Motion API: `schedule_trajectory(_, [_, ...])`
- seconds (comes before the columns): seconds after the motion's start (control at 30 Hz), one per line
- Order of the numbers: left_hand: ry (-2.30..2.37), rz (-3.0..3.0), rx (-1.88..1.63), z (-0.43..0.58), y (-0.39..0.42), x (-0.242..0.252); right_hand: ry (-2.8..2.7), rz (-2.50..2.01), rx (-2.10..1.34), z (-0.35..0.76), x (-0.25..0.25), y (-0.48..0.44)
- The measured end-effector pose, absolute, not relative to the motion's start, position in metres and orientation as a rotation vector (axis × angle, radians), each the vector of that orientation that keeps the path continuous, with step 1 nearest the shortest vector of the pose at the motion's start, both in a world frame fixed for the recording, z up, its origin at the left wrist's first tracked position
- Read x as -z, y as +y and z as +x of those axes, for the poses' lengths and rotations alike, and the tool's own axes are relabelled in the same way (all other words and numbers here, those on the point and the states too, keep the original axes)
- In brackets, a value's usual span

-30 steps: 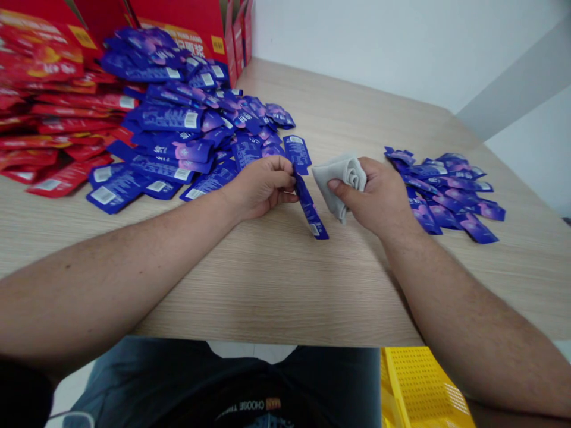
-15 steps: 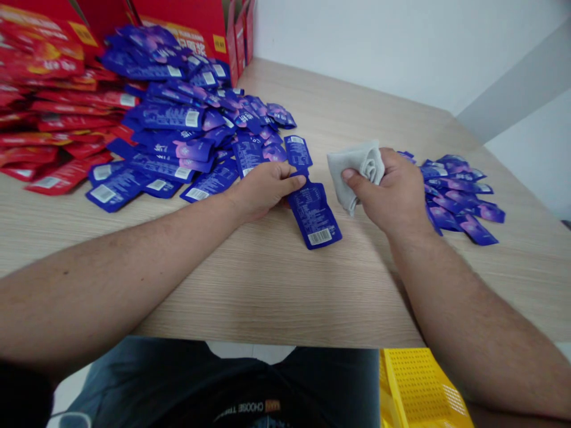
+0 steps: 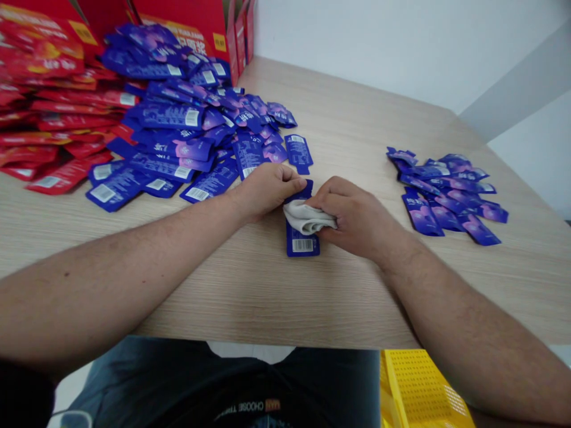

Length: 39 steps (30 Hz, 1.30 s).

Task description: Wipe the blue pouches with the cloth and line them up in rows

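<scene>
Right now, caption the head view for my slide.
Left hand holds a barcoded blue pouch; right hand holds a folded grey cloth over it.

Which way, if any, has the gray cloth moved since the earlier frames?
Yes: the gray cloth moved left, away from the sachet pile at right, and toward the table's front edge.

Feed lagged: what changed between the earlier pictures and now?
The right hand moved left and slightly down in view, bringing the grey cloth onto the blue pouch, which turned flatter, barcode up. Nothing was released; the left hand keeps its grip on the pouch. The red pile and larger blue pile stayed put.
</scene>
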<state>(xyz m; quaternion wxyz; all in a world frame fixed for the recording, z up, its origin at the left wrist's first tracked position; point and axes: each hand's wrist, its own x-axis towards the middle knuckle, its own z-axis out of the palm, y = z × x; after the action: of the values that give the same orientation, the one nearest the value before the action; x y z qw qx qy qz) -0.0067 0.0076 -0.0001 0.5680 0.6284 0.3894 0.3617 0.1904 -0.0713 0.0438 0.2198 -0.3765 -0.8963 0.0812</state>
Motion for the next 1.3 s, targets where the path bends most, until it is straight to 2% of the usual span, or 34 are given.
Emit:
schedule_trajectory(0.1, [0.924, 1.488, -0.823, -0.007, 0.007, 0.0, -2.554, -0.94, -0.341, 0.193, -0.05, -0.073])
schedule_trajectory(0.3, [0.932, 1.516, -0.831, -0.006, 0.007, -0.002, -2.373, -1.198, -0.006, 0.195, -0.042, -0.068])
schedule_trajectory(0.47, [0.979, 1.706, -0.837, -0.008, 0.006, -0.005, -2.526, -1.023, -0.251, 0.192, -0.042, -0.07])
schedule_trajectory(0.67, [0.978, 1.647, -0.874, -0.006, 0.005, -0.007, -2.388, -1.215, -0.061, 0.194, -0.043, -0.07])
schedule_trajectory(0.83, [1.053, 1.689, -0.891, -0.006, 0.003, -0.008, -2.451, -1.089, -0.149, 0.191, -0.04, -0.071])
schedule_trajectory(0.97, [0.986, 1.55, -0.947, -0.004, 0.004, -0.003, -2.419, -1.182, -0.073, 0.194, -0.039, -0.068])
schedule_trajectory(1.3, [0.993, 1.604, -0.8, -0.006, 0.009, -0.002, -2.423, -1.228, -0.044, 0.196, -0.039, -0.067])
